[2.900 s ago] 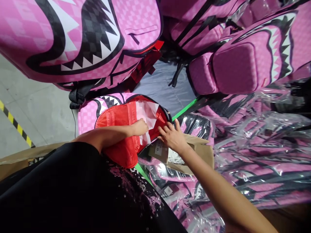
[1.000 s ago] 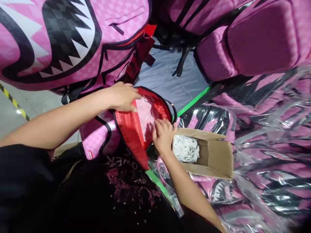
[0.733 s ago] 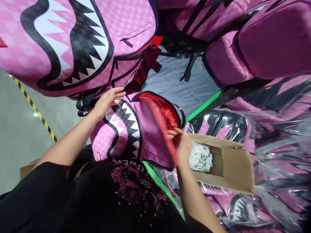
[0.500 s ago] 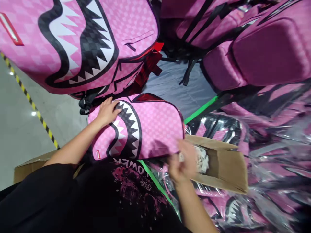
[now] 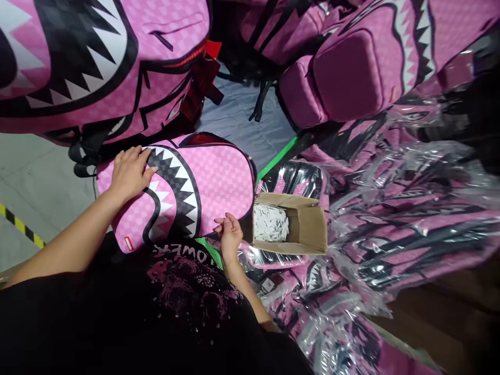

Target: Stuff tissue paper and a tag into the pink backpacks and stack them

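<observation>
A pink backpack (image 5: 211, 182) printed with a black and white shark mouth lies in front of me, its flap down and a sliver of red lining showing at its far edge. My left hand (image 5: 128, 172) rests flat on its left end, fingers spread. My right hand (image 5: 229, 234) sits at the backpack's near right corner with the fingers curled in a pinch; what they hold, if anything, I cannot make out. Just right of that hand stands an open cardboard box (image 5: 308, 229) with several small white packets (image 5: 270, 223) inside.
More pink shark-mouth backpacks are piled at the far left (image 5: 97, 57) and far right (image 5: 351, 73). Backpacks wrapped in clear plastic (image 5: 410, 208) cover the right side. A green tape strip (image 5: 277, 156) crosses the grey sheet. Grey floor with a yellow-black line (image 5: 19, 226) lies left.
The backpack's open flap with the red lining has been closed. My left hand moved from the flap to the backpack's left end. My right hand left the opening and dropped to the near corner.
</observation>
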{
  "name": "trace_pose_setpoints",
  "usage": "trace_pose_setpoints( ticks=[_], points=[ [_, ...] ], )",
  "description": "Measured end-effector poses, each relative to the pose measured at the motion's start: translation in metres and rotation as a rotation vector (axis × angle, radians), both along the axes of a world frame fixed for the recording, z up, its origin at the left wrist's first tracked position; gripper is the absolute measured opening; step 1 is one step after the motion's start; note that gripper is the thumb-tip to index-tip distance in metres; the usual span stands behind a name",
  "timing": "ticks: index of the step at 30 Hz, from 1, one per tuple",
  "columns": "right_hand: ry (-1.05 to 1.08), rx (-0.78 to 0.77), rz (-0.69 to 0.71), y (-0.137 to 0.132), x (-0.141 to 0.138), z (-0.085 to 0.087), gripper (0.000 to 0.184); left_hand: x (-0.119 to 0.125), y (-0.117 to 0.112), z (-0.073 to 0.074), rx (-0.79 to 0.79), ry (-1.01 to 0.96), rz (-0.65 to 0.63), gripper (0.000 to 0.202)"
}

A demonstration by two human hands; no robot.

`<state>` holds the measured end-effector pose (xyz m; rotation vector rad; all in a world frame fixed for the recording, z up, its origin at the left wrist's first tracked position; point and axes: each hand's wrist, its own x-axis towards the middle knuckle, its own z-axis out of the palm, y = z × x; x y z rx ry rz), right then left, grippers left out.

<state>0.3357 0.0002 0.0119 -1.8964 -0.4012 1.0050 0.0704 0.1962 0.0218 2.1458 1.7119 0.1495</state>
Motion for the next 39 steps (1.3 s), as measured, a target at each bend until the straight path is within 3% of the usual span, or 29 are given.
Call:
trace_pose_setpoints(
  ticks=[2,4,8,11,16,19,22,24,31,34,36,39],
  points=[
    [0.172,0.119,-0.174,0.007,0.0,-0.005,0.061,-0.002,0.0,-0.002,0.021,-0.031,0.0,0.062],
    [0.366,0.173,-0.207,0.013,0.009,-0.005,0.068,-0.002,-0.001,-0.004,0.047,-0.05,0.012,0.061],
    [0.708,0.182,-0.151,0.015,0.026,0.001,0.043,0.001,-0.002,-0.005,0.096,-0.031,0.036,0.062],
    [0.741,0.107,-0.001,0.011,0.023,-0.004,0.035,0.003,-0.002,-0.007,0.105,0.016,0.024,0.062],
    [0.345,-0.065,0.287,0.007,0.008,-0.013,0.047,0.001,0.0,-0.009,0.124,0.023,0.005,0.062],
    [-0.105,-0.151,0.36,0.007,0.002,-0.008,0.045,-0.001,0.0,-0.009,0.123,0.01,-0.006,0.063],
    [-0.623,-0.382,0.508,0.013,-0.001,-0.003,0.035,-0.001,-0.001,-0.01,0.133,-0.017,-0.02,0.064],
    [-0.829,-0.476,0.589,0.019,0.0,-0.004,0.027,-0.001,-0.002,-0.01,0.135,-0.044,-0.021,0.065],
    [-1.107,-0.208,0.556,0.022,0.014,-0.019,0.019,-0.003,-0.003,-0.008,0.113,-0.107,-0.008,0.065],
    [-1.157,-0.139,0.556,0.02,0.015,-0.02,0.016,0.009,-0.011,-0.003,0.162,-0.089,0.006,0.064],
    [-1.158,-0.11,0.575,0.02,0.012,-0.018,0.013,0.032,-0.025,0.001,0.155,-0.096,-0.09,0.059],
    [-1.148,-0.113,0.604,0.022,0.008,-0.017,0.011,0.085,-0.053,0.001,-0.012,-0.161,-0.441,0.042]
  ],
)
